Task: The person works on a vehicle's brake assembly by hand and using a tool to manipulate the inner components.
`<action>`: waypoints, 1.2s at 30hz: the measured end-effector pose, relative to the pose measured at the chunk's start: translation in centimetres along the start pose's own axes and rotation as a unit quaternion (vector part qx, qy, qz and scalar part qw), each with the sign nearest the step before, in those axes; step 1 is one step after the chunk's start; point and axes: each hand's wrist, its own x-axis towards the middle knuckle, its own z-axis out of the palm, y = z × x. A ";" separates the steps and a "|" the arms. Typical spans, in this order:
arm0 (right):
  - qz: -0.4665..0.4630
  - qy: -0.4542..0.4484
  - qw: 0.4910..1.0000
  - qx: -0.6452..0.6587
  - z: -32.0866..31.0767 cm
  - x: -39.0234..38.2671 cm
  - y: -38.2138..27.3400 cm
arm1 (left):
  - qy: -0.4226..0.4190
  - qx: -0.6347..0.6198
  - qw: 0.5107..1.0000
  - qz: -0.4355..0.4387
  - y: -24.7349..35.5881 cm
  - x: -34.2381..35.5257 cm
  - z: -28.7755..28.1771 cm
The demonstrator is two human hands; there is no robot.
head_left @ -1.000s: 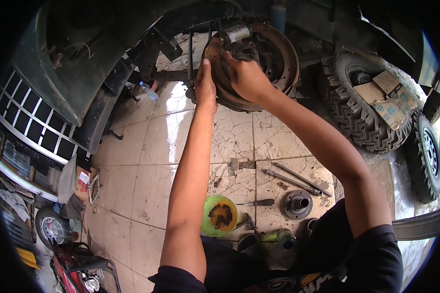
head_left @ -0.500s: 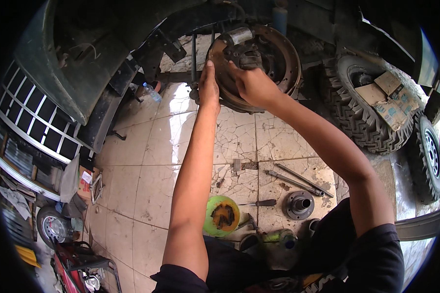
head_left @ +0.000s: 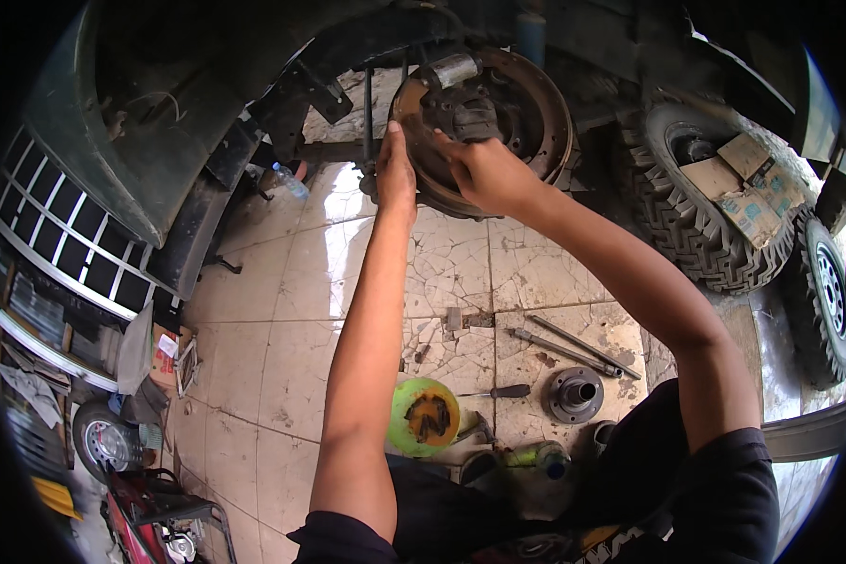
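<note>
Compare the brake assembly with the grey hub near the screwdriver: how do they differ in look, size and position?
Colour: the brake assembly is mostly rusty brown and dark; the hub is grey.
Size: the brake assembly looks much wider than the hub.
Position: the brake assembly has the left hand and right hand at it; the hub sits on the tiles, away from both hands.
Shared: both are round and look metallic.
</note>
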 end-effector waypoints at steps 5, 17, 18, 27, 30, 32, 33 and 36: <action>0.073 0.005 0.996 -0.053 -0.6 1.5 0.4 | 0.005 0.005 0.999 0.037 0.0 -0.5 0.9; 0.055 0.037 0.997 -0.031 -0.7 2.1 0.8 | 0.023 -0.001 0.999 0.041 0.6 -1.0 1.9; 0.035 0.031 0.998 -0.031 -0.5 1.8 0.9 | 0.023 0.001 0.999 0.041 0.7 -0.9 1.8; 0.044 0.027 0.998 -0.033 -0.3 1.9 0.5 | 0.039 0.027 0.998 0.040 0.9 -1.4 1.8; 0.090 0.030 0.995 -0.010 -1.3 2.7 1.0 | 0.048 0.018 0.998 0.045 0.8 -1.1 1.5; 0.029 0.045 0.998 -0.021 -0.6 2.1 0.9 | 0.039 0.016 0.998 0.045 0.6 -1.0 1.6; -0.002 0.054 0.998 -0.027 -0.2 1.8 1.0 | 0.034 0.015 0.998 0.044 0.7 -1.1 1.7; 0.070 0.035 0.997 -0.026 -1.2 3.0 1.0 | 0.050 0.033 0.997 0.056 0.6 -0.7 1.3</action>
